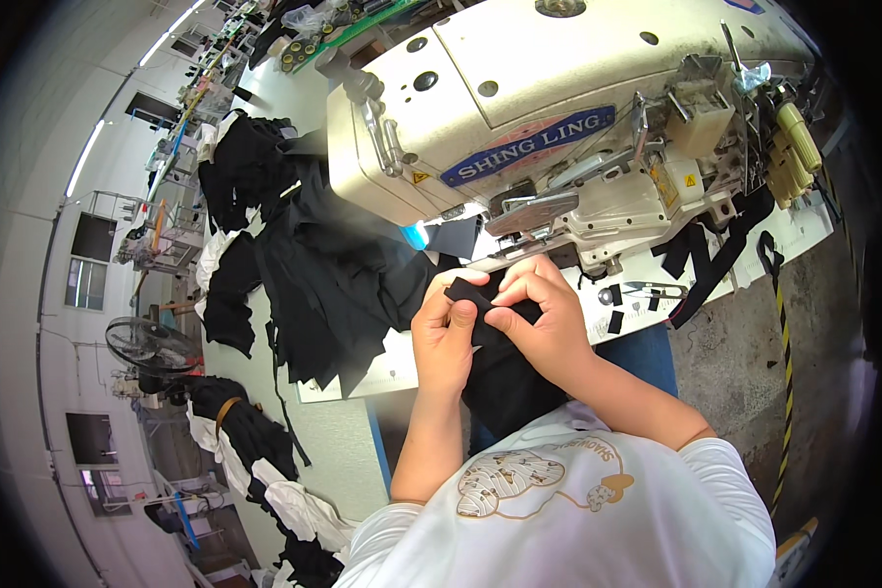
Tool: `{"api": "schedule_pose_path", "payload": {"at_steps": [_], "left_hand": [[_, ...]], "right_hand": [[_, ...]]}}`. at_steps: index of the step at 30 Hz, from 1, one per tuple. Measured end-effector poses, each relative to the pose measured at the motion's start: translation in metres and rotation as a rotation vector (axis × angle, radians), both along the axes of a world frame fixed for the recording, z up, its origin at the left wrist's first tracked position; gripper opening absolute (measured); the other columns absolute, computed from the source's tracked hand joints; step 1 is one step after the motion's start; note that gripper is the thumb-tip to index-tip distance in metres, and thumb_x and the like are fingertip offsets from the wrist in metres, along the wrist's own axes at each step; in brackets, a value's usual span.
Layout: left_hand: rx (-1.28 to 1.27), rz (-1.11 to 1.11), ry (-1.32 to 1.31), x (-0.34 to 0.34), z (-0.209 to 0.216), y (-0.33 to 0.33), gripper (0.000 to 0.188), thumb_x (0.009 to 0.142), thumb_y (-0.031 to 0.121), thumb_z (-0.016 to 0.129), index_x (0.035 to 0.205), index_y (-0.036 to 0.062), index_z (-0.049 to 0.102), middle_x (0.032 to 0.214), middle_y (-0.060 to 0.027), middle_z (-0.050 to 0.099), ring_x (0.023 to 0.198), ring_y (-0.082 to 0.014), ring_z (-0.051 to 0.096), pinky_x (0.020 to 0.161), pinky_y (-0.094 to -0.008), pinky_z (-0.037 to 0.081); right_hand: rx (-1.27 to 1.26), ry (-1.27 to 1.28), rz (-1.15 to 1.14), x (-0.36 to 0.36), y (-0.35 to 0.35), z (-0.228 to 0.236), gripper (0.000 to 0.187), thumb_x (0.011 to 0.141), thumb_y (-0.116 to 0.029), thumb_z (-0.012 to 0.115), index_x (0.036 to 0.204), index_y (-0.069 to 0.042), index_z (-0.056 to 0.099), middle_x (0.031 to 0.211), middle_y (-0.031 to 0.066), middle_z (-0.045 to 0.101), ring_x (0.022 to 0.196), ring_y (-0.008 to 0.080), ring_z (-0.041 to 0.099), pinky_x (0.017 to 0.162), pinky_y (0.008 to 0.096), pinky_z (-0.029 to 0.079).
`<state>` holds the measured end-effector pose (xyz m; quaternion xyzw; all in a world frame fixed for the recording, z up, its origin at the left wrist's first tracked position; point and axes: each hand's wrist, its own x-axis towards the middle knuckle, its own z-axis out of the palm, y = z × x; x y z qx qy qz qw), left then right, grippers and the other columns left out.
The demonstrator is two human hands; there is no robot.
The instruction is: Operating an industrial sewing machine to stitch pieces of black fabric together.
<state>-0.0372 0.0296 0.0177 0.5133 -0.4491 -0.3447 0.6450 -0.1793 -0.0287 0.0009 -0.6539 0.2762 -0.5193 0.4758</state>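
I observe both bare hands close together at the near edge of the table (pixel 392 363), in front of the sewing machine (pixel 519 88). The left hand (pixel 443 338) pinches the black cloth (pixel 508 382) between thumb and fingers. The right hand (pixel 551 318) grips the same cloth just beside it, thumb and forefinger drawn narrow. The cloth's upper end stands between the hands; the rest hangs toward the person's lap. I cannot tell how many layers are held, nor where the needle sits.

Caution, in my judgement:
- Slippage: the hanging part could drag the upper end out of line if either pinch loosens.
- Misalignment: black on black hides edges, so layers could shift unnoticed.
- Snagging: the pile of black cloth (pixel 348 269) lies left of the machine head, and a stray piece could catch under the work.
- Contact: the snips (pixel 655 290) lie right of the right hand, near the black straps (pixel 723 269); a wide sweep of the forearm could knock them.
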Motion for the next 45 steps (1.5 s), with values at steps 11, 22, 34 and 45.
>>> {"api": "schedule_pose_path", "payload": {"at_steps": [11,22,34,45], "left_hand": [[-0.054,-0.008,-0.011,0.009,0.005,0.001,0.016,0.087,0.002,0.084,0.097,-0.0008,0.072,0.102,-0.0076,0.073,0.092,-0.0126,0.069,0.086,-0.0262,0.053],[0.100,-0.107,0.128,0.010,0.012,-0.010,0.014,0.090,-0.001,0.079,0.102,0.0002,0.071,0.100,-0.0047,0.073,0.091,-0.0114,0.068,0.088,-0.0258,0.053],[0.220,-0.148,0.100,0.018,0.004,-0.038,0.024,0.089,-0.001,0.077,0.113,-0.0011,0.072,0.097,0.0008,0.069,0.084,-0.0042,0.060,0.081,-0.0201,0.050],[0.145,-0.166,-0.068,0.026,-0.005,-0.048,0.011,0.088,-0.004,0.078,0.095,-0.0013,0.069,0.100,-0.0032,0.070,0.089,-0.0097,0.068,0.083,-0.0240,0.054]], "right_hand": [[0.227,0.235,0.343,-0.019,-0.014,0.015,0.023,0.088,-0.017,0.083,0.098,-0.001,0.070,0.087,0.0043,0.066,0.076,0.0139,0.062,0.073,0.0298,0.050],[0.551,-0.034,0.401,-0.011,-0.008,0.001,0.018,0.097,-0.015,0.077,0.109,-0.002,0.074,0.094,-0.0032,0.072,0.084,0.0008,0.061,0.073,0.0215,0.049],[0.624,-0.245,0.248,0.005,-0.016,-0.035,0.016,0.100,-0.008,0.071,0.113,0.001,0.073,0.097,-0.0005,0.074,0.084,0.0013,0.063,0.072,0.0206,0.050],[0.632,-0.268,0.228,0.006,-0.018,-0.030,0.019,0.100,-0.007,0.069,0.117,0.002,0.073,0.099,0.0000,0.075,0.084,0.0023,0.063,0.075,0.0201,0.050]]}}
